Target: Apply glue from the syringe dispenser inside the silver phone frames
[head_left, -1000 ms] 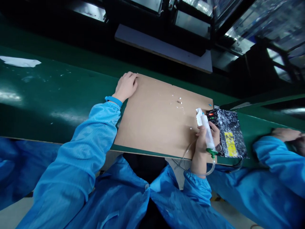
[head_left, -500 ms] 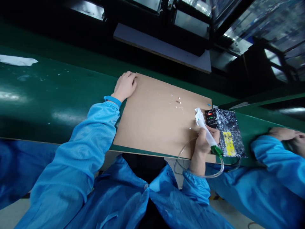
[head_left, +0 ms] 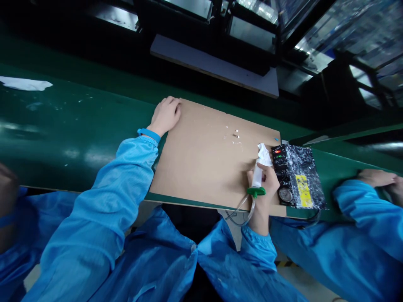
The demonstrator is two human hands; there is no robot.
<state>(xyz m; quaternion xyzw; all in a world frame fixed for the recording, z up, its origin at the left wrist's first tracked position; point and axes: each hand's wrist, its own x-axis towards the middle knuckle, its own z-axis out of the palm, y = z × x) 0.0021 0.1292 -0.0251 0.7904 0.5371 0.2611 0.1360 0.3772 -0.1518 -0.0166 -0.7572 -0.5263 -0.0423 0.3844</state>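
My left hand (head_left: 166, 115) rests on the far left corner of a brown cardboard sheet (head_left: 195, 159), its fingers curled together at the edge. A clear tube runs to the green cap (head_left: 256, 191) of a white glue syringe (head_left: 257, 174), around which my right hand (head_left: 267, 184) is closed. Crumpled white paper (head_left: 264, 154) covers the syringe's front end, above the right part of the cardboard. Just right of that hand stands a stained black dispenser box (head_left: 300, 172) with a red display, a gauge and a yellow label. White crumbs (head_left: 236, 133) lie on the cardboard.
The green bench (head_left: 63, 138) stretches to both sides, with a white scrap (head_left: 27, 83) at far left. Behind lies a grey board (head_left: 214, 65) beneath dark equipment. A co-worker's hands (head_left: 376, 178) rest at the right; another person's arm (head_left: 6, 205) shows at left.
My right hand has turned the syringe, swinging its green cap left so the dispenser's gauge shows. The left hand stays put. Another person's arm has appeared at the left edge.
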